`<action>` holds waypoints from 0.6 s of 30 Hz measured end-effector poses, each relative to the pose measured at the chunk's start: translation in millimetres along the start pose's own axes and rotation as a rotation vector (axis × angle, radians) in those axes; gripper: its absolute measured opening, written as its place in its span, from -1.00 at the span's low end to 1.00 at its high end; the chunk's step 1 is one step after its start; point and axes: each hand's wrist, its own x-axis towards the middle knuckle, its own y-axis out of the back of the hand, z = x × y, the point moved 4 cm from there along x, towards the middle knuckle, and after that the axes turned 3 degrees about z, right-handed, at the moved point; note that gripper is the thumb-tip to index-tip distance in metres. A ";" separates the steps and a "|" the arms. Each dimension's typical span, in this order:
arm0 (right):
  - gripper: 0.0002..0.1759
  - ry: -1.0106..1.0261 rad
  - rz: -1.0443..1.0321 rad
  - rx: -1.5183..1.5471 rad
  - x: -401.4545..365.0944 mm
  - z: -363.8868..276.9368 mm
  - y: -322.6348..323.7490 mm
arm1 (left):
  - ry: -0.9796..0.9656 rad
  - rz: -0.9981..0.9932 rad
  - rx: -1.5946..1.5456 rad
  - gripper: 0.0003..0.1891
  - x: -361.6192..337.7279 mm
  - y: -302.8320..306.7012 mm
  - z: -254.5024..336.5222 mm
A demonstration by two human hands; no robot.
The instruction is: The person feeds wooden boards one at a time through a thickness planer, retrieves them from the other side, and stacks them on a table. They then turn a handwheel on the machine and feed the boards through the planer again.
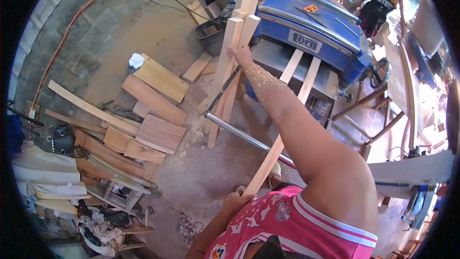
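My left hand (235, 204), low in the view near my waist, is closed around the near end of a long wooden strip (267, 163). This strip slopes up toward the blue planer (306, 21) and passes behind my right forearm. Two strips stick out of the machine's front; a second strip (291, 67) lies left of the other. Stretched forward, my right hand (242, 57) rests with spread fingers against upright wooden boards (233, 29) beside the planer. Sawdust coats that forearm. A metal bar (244, 139) runs crosswise below the boards.
Loose planks (160, 132) lie across the floor on the left. A dark crate (209, 31) stands behind the upright boards. Another person (378, 7) is beyond the planer at upper right, near a metal-framed table (400, 81). A red cable (67, 38) crosses the floor.
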 end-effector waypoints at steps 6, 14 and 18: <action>-0.03 -0.066 0.120 0.039 15.7 3.9 -44.5 | 0.091 -0.024 -0.046 -0.24 14.7 3.5 13.3; -0.23 0.084 -0.544 -0.050 -115.2 -104.2 -68.6 | -0.004 0.188 -0.904 -0.44 74.4 -65.1 -90.9; -0.32 0.496 -0.680 0.134 -266.6 -177.7 -70.5 | -0.015 0.992 -0.375 -0.29 32.3 25.4 -161.7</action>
